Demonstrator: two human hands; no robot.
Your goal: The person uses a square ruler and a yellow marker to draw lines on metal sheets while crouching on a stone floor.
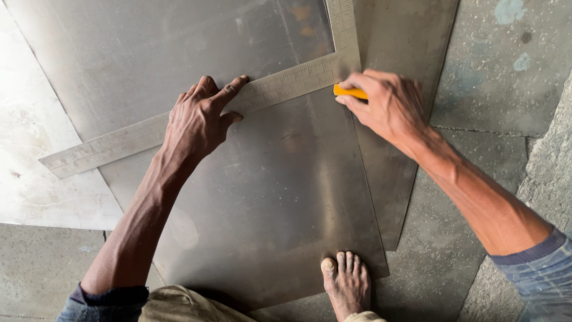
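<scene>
A large grey metal sheet (280, 197) lies flat on the floor. Across it rests a steel L-shaped square (107, 146) with its corner at the upper right. My left hand (199, 122) presses flat on the long arm of the square, fingers spread. My right hand (387, 104) is closed on a small yellow marking tool (350, 92), its tip hidden by my fingers, right beside the square's corner at the sheet's edge. My bare foot (345, 283) stands on the sheet's near edge.
A second metal sheet (393, 179) lies underneath, sticking out on the right. A pale sheet (36, 179) lies at the left. Stained concrete floor (500, 77) surrounds them, with a rough stone slab (548, 173) at the far right.
</scene>
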